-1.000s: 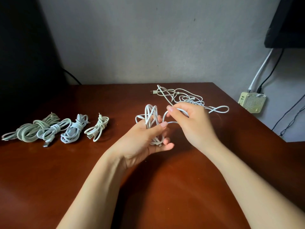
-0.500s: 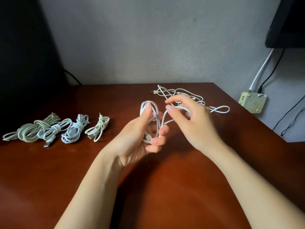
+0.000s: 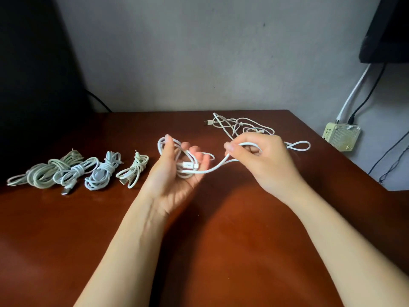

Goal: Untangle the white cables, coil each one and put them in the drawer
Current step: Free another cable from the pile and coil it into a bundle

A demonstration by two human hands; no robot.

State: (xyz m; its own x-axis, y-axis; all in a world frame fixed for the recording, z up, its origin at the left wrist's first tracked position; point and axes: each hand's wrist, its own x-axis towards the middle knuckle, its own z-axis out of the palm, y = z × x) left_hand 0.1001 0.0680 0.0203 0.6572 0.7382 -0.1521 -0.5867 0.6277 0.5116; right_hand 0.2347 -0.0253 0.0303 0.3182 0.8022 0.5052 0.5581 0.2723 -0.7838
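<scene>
1. Head view: left hand (image 3: pixel 174 173) is cupping, palm up, a loose coil of white cable (image 3: pixel 188 167) above the tabletop (image 3: pixel 221 240) middle.
2. Right hand (image 3: pixel 263 160) is pinching that cable's free run.
3. Tangled cables (image 3: pixel 243 127) are lying near the far right corner, four coiled bundles (image 3: pixel 97 171) along the left edge.

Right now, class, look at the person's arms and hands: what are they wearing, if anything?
Nothing shows. The left hand and right hand are bare, with no gloves, rings or watch in view. Both forearms are uncovered to the frame's edge, no sleeves. Nails look short and unpainted.
</scene>
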